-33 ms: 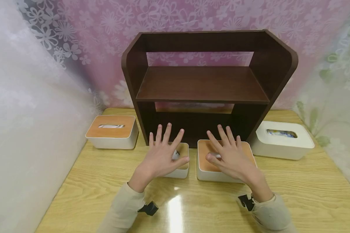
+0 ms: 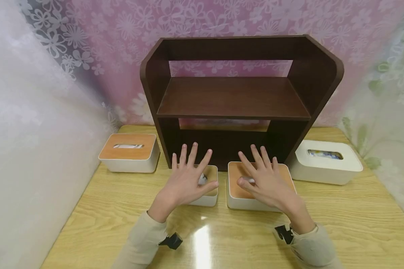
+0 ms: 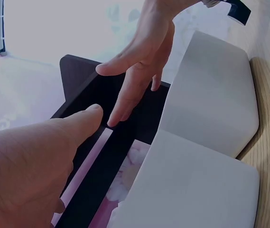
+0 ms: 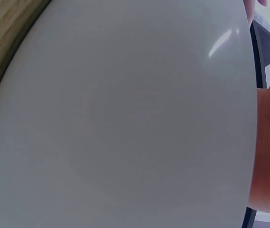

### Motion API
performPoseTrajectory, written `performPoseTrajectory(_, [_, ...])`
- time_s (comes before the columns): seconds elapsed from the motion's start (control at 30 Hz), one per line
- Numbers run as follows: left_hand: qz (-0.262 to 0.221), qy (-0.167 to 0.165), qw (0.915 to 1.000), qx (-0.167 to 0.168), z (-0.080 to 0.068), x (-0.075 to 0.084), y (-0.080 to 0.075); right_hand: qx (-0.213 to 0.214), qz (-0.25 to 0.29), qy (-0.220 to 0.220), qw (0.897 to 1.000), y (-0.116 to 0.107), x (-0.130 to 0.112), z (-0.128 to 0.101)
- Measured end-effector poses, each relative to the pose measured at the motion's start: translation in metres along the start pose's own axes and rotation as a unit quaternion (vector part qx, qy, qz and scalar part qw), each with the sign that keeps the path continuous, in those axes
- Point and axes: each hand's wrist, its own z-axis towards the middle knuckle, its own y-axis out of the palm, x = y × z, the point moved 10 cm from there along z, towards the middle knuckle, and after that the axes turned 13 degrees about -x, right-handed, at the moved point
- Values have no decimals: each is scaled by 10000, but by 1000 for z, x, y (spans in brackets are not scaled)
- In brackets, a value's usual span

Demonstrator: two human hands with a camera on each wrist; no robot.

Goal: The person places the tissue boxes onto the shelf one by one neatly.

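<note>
Landmark: dark wooden shelf unit [image 2: 233, 97], standing at the back of the table [image 2: 357, 224].

Status — nothing sits on the shelf unit's board or in its lower bay, as far as the head view shows. All four tissue boxes are on the table:
- small tissue box [image 2: 208, 186], wood lid, just in front of the shelf unit, left of its centre
- wide tissue box [image 2: 242, 196], wood lid, just in front of the shelf unit, right of centre, beside the small one with a narrow gap
- wood-lid tissue box [image 2: 129, 152] off the shelf unit's left side
- all-white tissue box [image 2: 326, 161] off its right side

My read: work is at the very start, no box lifted yet, all four left to handle.

Hands:
- left hand [image 2: 188, 179] over the small tissue box, palm down, fingers straight and fanned toward the shelf unit. Grip released, clasping nothing. Contact with the lid — cannot tell.
- right hand [image 2: 264, 179] over the wide tissue box, palm down, fingers spread, thumb above the slot. Grip also released; it looks to hover or rest lightly on the lid.
- both forearms come in from the near table edge, angled toward each other; beige sleeves, wrist cameras strapped on.

Right wrist view is filled by a white box wall [image 4: 125, 118], nothing more readable.
</note>
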Motion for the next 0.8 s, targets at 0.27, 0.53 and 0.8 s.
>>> performPoseTrajectory(0.27, [117, -22, 9999, 66, -1, -4, 1, -14, 100, -125, 9999, 2, -4, 2])
performPoseTrajectory(0.53, [153, -74, 9998, 86, -2, -8, -3, 63, 918, -404, 9949, 5, -13, 2])
performPoseTrajectory(0.8, [-237, -63, 9997, 94, -9, -19, -6, 471, 2531, -1064, 9604, -2, -44, 2])
